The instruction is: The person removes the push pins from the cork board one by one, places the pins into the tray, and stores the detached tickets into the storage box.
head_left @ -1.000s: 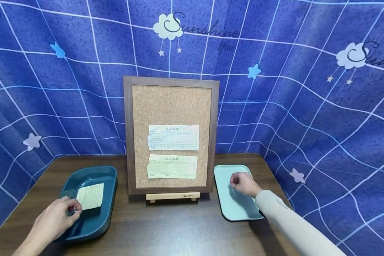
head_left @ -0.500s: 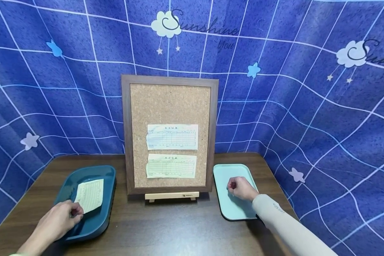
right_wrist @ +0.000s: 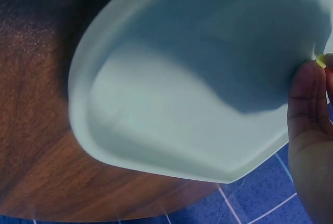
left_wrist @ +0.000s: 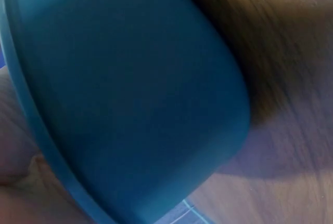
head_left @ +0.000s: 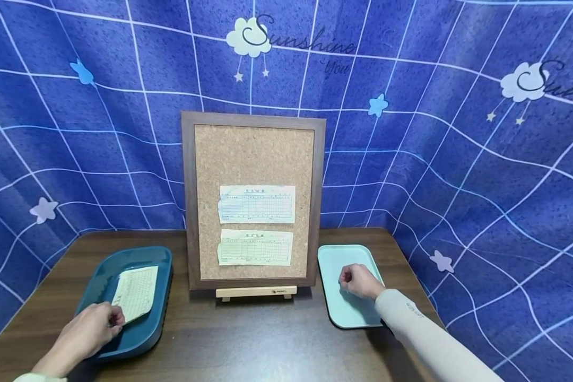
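At the left, my left hand (head_left: 88, 329) is over the dark teal tray (head_left: 166, 289). Its thumb and fingers pinch the lower-left corner of a pale yellow-green printed receipt slip (head_left: 137, 292), which tilts inside the tray. The left wrist view shows mostly the tray's outer side (left_wrist: 130, 94), with part of the hand (left_wrist: 15, 141) at the left edge. My right hand (head_left: 360, 281) is above the pale mint tray (head_left: 334, 302). In the right wrist view its fingertips pinch a small yellow push pin (right_wrist: 321, 62), mostly hidden by them.
Between the trays a brown-framed cork board (head_left: 255, 154) stands upright on a small wooden stand (head_left: 256, 292). A bluish receipt slip (head_left: 258, 204) and a greenish slip (head_left: 254, 248) are on its lower half. A blue curtain (head_left: 286, 63) hangs behind the wooden table (head_left: 229, 339).
The slip in my left hand has turned more upright and shifted slightly right within the tray. My right hand has stayed nearly still above its tray.
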{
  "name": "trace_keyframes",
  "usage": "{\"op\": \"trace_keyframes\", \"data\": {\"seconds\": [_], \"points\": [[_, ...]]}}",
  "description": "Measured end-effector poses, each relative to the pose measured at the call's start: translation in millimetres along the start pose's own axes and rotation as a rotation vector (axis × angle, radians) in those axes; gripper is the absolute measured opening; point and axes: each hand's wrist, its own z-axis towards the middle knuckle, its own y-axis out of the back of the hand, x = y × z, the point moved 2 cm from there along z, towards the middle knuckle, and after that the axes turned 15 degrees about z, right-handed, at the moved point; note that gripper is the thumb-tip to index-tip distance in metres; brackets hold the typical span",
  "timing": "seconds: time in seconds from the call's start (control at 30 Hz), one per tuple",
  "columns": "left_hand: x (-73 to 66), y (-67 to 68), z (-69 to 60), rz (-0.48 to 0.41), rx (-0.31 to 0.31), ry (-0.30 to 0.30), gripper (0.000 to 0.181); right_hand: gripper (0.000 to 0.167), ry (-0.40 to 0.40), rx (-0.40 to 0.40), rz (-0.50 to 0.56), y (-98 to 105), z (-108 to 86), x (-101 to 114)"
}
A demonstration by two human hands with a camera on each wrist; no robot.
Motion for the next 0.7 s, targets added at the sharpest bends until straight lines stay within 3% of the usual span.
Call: {"op": "trace_keyframes", "data": {"seconds": [0.33, 0.47, 0.7], "points": [[5.3, 0.4, 1.6, -0.018, 0.068, 0.039, 0.026, 0.017, -0.104, 0.036, -0.059, -1, 2.6, -2], [6.0, 0.1, -0.7, -0.029, 0.054, 0.026, 0.026, 0.016, -0.124, 0.022, -0.042, 0, 2.7, 1], [4.4, 1.7, -1.5, -0.042, 0.003, 0.016, 0.027, 0.016, -0.059, -0.049, -0.052, 3, 4.4, 7]]}}
